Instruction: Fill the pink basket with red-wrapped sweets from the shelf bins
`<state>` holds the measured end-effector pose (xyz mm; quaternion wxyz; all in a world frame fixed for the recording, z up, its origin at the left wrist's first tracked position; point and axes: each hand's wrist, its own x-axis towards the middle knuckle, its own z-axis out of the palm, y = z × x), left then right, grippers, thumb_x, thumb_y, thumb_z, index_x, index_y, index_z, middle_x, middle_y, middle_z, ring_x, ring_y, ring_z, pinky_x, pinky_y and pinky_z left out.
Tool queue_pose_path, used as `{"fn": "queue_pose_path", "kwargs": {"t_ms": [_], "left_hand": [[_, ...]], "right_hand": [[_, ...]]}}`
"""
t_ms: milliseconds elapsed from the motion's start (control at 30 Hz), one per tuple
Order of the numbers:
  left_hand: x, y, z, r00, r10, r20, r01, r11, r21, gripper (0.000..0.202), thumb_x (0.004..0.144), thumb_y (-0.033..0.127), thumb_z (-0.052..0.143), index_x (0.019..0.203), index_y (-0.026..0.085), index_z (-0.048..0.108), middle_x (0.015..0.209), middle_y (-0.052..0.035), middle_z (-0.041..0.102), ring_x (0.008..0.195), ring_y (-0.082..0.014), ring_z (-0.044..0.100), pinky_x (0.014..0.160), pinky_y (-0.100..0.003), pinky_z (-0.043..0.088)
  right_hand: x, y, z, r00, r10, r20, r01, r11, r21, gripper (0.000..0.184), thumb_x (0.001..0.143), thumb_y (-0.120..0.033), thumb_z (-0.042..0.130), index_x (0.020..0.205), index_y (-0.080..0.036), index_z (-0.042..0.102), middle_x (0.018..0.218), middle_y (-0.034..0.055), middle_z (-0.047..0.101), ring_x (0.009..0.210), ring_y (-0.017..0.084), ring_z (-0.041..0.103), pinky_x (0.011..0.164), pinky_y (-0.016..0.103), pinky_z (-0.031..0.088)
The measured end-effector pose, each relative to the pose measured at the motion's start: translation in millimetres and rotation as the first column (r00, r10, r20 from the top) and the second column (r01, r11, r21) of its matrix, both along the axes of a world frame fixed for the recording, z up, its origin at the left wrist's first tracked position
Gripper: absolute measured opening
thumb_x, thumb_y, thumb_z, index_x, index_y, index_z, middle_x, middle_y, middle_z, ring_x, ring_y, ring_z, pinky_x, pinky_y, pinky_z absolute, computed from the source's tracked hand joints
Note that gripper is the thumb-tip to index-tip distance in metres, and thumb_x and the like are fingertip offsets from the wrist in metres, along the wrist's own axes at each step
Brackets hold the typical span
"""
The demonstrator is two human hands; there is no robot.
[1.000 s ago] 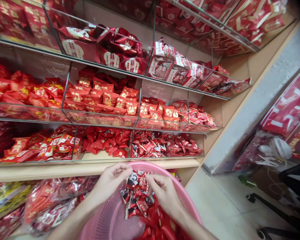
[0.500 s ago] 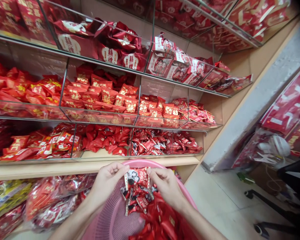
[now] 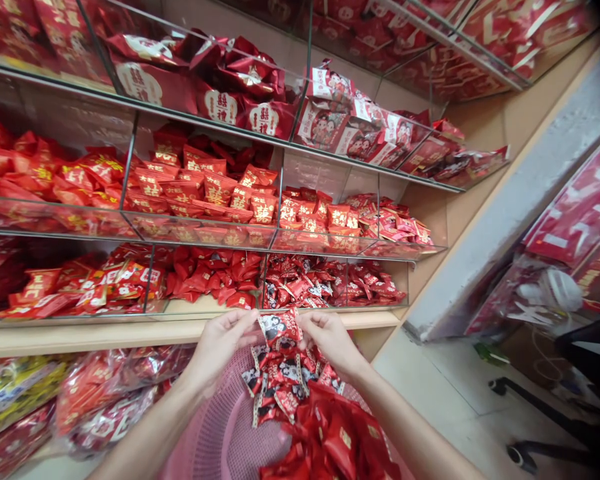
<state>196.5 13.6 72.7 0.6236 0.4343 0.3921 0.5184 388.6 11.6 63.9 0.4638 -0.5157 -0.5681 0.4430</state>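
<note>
A small red candy packet (image 3: 281, 329) with a black-and-white picture is stretched between my two hands, level with the wooden shelf edge. My left hand (image 3: 225, 340) pinches its left end between thumb and fingers. At its right end, my right hand (image 3: 333, 339) grips in the same way. Below is a pink mesh basket (image 3: 215, 407). Inside it, similar patterned packets (image 3: 280, 383) lie in a heap, with plain shiny red packets (image 3: 335, 437) nearer to me. My forearms cover parts of the basket's sides.
Glass-fronted shelves (image 3: 205, 227) filled with red packets rise ahead in divided compartments. Under the wooden ledge (image 3: 100, 337) lie clear bags of packets (image 3: 100, 393). To the right are a tiled floor (image 3: 430, 400), a dark chair base (image 3: 540, 420) and a white fan-like object (image 3: 555, 290).
Both hands have lifted the packet a little, up and away from the basket toward the shelf edge. More of the packets heaped in the basket now show.
</note>
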Motion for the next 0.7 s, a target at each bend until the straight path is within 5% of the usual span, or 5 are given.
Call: {"fn": "queue_pose_path", "kwargs": {"t_ms": [100,267,433,700], "left_hand": [[-12.9,1.2,-5.4,0.997,0.065,-0.044,-0.064,0.998,0.004,0.026,0.073,0.037,0.065,0.086,0.015,0.068,0.1,-0.009,0.071,0.098,-0.0213,0.063,0.086,-0.032,0.048],[-44.2,1.1,-18.0,0.966,0.175,-0.191,-0.174,0.985,0.025,0.032,0.069,0.042,0.067,0.089,0.016,0.067,0.108,-0.0103,0.069,0.098,-0.0242,0.063,0.092,-0.037,0.044],[-66.0,-6.0,-28.9,0.905,0.273,-0.325,-0.263,0.962,0.077,0.038,0.067,0.047,0.066,0.091,0.018,0.066,0.11,-0.0099,0.068,0.103,-0.0279,0.06,0.089,-0.037,0.045],[-78.9,-6.4,-54.4,0.853,0.308,-0.421,-0.246,0.949,0.196,0.04,0.06,0.054,0.068,0.082,0.02,0.07,0.099,-0.0084,0.071,0.101,-0.0294,0.059,0.094,-0.038,0.041]], "right_hand": [[17.7,13.8,-8.1,0.993,-0.045,0.105,0.047,0.999,-0.015,0.032,0.074,-0.045,0.053,0.058,-0.017,0.049,0.038,-0.0061,0.046,0.037,0.008,0.042,0.043,0.02,0.031],[41.9,30.4,-22.0,0.969,-0.107,0.224,0.114,0.993,-0.02,0.034,0.067,-0.04,0.054,0.045,-0.02,0.036,0.036,-0.0094,0.03,0.034,0.005,0.025,0.037,0.02,0.018],[40.0,35.6,-38.7,0.934,-0.124,0.335,0.131,0.991,0.003,0.033,0.065,-0.031,0.049,0.039,-0.021,0.031,0.037,-0.0085,0.025,0.036,0.005,0.022,0.039,0.021,0.018],[30.6,36.5,-49.0,0.806,-0.275,0.524,0.242,0.961,0.133,0.009,0.065,-0.017,0.051,0.068,-0.015,0.059,0.047,-0.0039,0.051,0.045,0.011,0.045,0.046,0.021,0.029]]}}
